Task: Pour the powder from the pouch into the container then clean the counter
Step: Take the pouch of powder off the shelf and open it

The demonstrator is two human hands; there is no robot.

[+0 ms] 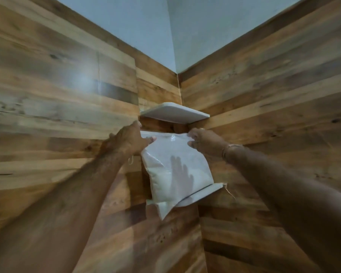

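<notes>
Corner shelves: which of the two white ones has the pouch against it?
The lower shelf: the powder pouch, held by left hand and right hand, rests on its edge. The upper shelf carries nothing visible.

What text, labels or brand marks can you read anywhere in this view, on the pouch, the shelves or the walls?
None can be read.
The pouch, gripped at its top corners by the left hand and the right hand, is plain clear plastic over white powder, with no print.
The upper shelf, the lower shelf and the wood-panelled walls carry no lettering.
</notes>
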